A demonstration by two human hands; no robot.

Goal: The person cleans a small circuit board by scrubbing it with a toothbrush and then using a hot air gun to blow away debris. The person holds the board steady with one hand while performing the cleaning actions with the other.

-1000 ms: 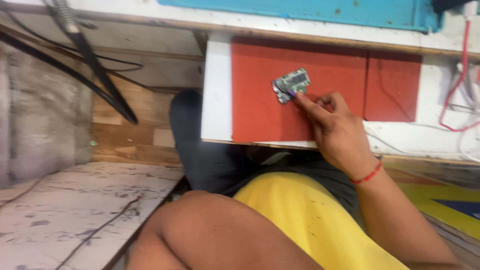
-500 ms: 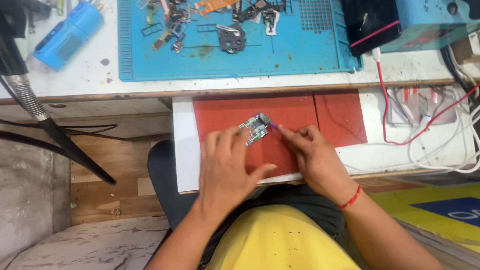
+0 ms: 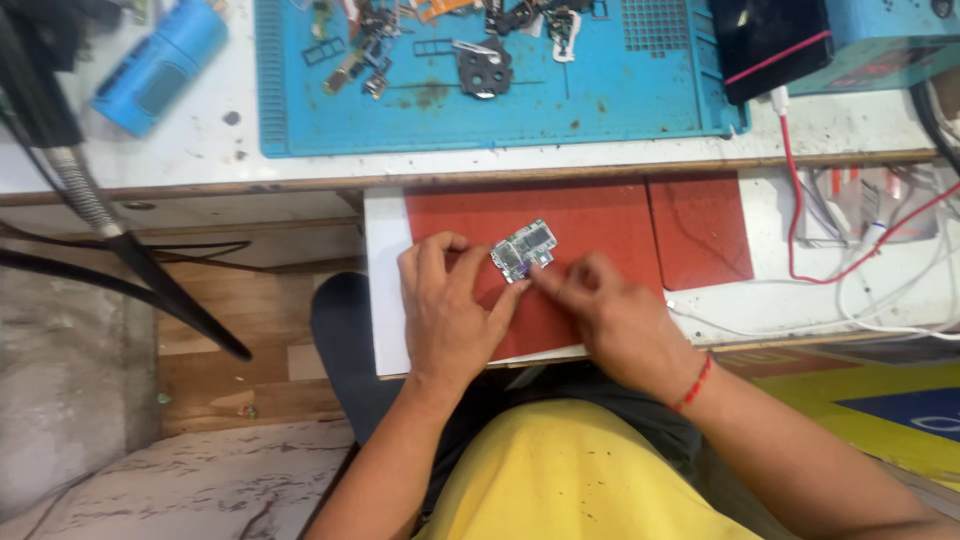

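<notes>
Fingers [image 3: 505,300] of our left hand [image 3: 450,315] pinch the lower left edge of the board [image 3: 522,250], closed on it. Our right hand [image 3: 610,320] meets the board from the other side, fingertips [image 3: 545,282] pressed to its lower right corner; we judge that grip closed on the board as well, though the thumb is partly hidden. The board sits low over the red mat [image 3: 600,220], roughly at its middle, tilted a little; we cannot tell whether it rests on the mat or is lifted just clear. The mat lies on a white shelf [image 3: 385,300] below the desk [image 3: 200,160]. Well apart, on the desk, a blue mat [image 3: 600,100] carries loose small parts [image 3: 480,65]. A red wire [image 3: 800,200] runs down to the right of the red mat.

We judge the step in hand to be handling and examining the board between both hands. The next move calls for a steady two-sided hold and light pressure at the edges only.
</notes>
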